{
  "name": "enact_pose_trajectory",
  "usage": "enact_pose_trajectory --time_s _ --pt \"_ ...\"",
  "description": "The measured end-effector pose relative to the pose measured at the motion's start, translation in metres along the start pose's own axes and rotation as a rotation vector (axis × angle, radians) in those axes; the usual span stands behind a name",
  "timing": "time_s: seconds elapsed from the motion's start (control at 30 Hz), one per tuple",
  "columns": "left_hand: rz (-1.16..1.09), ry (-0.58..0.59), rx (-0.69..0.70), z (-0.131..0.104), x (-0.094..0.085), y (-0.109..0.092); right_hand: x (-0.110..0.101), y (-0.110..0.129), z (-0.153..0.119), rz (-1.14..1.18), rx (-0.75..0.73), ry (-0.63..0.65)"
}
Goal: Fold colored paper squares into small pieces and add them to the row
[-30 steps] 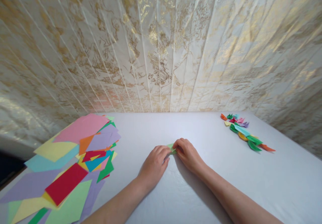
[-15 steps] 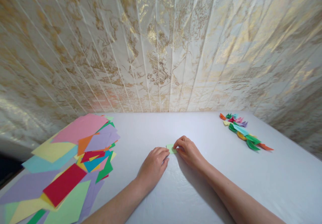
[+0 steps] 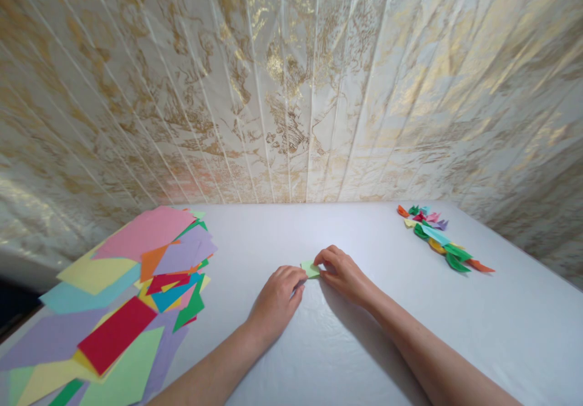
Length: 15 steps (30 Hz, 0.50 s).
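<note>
A small light green piece of paper (image 3: 310, 268) lies on the white table (image 3: 273, 230), between my two hands. My left hand (image 3: 281, 296) is closed at its left edge, with the fingertips on the paper's lower left corner. From the right, my right hand (image 3: 339, 272) pinches the paper's right edge between thumb and fingers. Parts of both edges are hidden under the fingertips, and I cannot make out any folds in it.
Loose coloured paper sheets overlap on the left, with a pink sheet (image 3: 150, 230) at the back and a red rectangle (image 3: 117, 334) nearer. Several small folded paper pieces (image 3: 437, 236) stand in a row at the back right. A gold-patterned curtain (image 3: 291, 90) hangs behind the table.
Almost nothing differs. My right-hand fingers have shifted very slightly on the paper's right edge; my left hand has stayed in place.
</note>
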State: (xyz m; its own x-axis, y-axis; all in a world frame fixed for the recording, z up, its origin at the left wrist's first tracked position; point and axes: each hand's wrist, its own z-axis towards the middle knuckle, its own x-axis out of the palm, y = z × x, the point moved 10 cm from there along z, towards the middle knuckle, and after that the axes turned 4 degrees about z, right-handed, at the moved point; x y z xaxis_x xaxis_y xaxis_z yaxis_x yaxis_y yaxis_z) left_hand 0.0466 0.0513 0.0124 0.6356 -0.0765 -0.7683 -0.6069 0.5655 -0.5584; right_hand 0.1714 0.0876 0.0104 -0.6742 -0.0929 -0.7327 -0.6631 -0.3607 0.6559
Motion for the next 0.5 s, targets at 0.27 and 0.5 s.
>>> enact_pose_trajectory --time_s 0.27,0.5 --pt "0.013 -0.008 0.004 0.0 -0.0003 -0.0008 0.0018 0.0 0.0006 0.014 -0.007 0.001" --pt "0.037 -0.012 0.019 -0.0003 -0.0011 -0.0025 0.0019 0.0006 0.002 -0.049 0.026 -0.043"
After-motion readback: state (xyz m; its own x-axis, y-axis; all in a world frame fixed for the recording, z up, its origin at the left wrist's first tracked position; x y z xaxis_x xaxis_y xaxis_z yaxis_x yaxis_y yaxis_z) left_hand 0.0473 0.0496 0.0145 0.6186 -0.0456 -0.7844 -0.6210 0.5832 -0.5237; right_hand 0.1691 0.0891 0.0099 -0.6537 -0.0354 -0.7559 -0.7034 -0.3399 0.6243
